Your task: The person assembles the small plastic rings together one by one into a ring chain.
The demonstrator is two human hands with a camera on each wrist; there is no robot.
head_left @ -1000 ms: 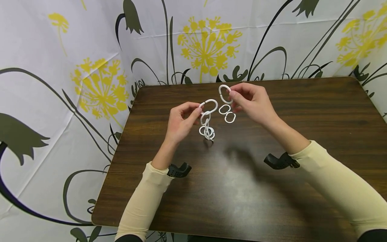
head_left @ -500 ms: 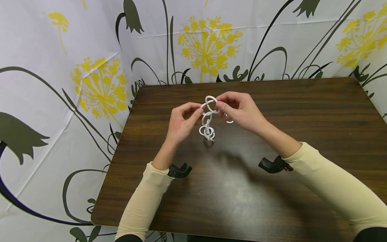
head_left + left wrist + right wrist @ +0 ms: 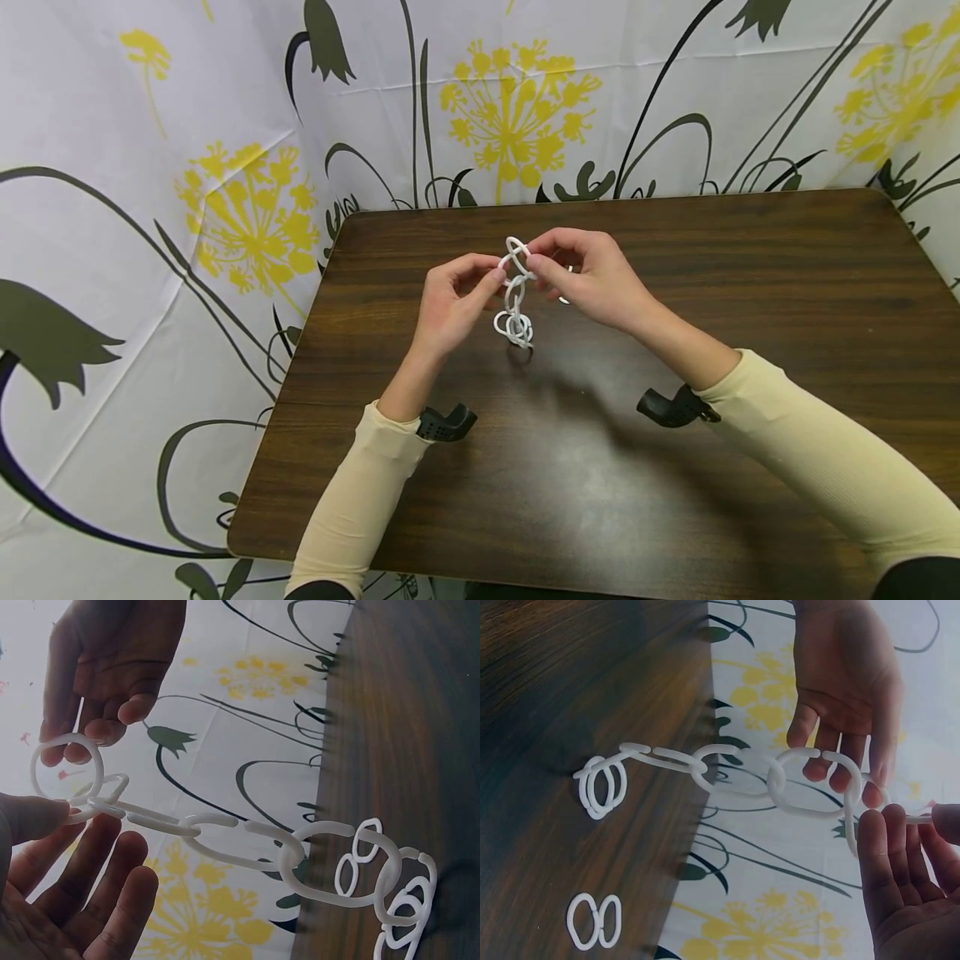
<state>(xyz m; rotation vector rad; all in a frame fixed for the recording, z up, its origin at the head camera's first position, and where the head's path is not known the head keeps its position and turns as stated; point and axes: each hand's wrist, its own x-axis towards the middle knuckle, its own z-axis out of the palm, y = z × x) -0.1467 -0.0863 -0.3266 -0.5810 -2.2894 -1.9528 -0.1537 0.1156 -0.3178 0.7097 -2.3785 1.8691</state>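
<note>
My left hand (image 3: 452, 306) pinches the top link of a white plastic chain (image 3: 515, 300) between thumb and fingers. The chain hangs to the table, where its lower links lie bunched. My right hand (image 3: 596, 279) pinches a single white ring (image 3: 514, 242), which crosses the top link. In the left wrist view, the ring (image 3: 100, 769) stands above my left thumb and overlaps the top link; whether it is hooked through, I cannot tell. In the right wrist view, the chain (image 3: 739, 793) stretches from the table up to the hands.
Two loose white links (image 3: 583, 922) lie side by side on the dark wooden table (image 3: 420, 500), mostly hidden behind my right hand in the head view. A patterned white cloth (image 3: 375, 108) hangs behind and left of the table. Black wrist mounts (image 3: 447, 423) sit at both sleeves.
My right hand has moved left with its ring, from beside the chain to the top link, and the ring has since tilted. My left hand has barely moved, still holding the chain.
</note>
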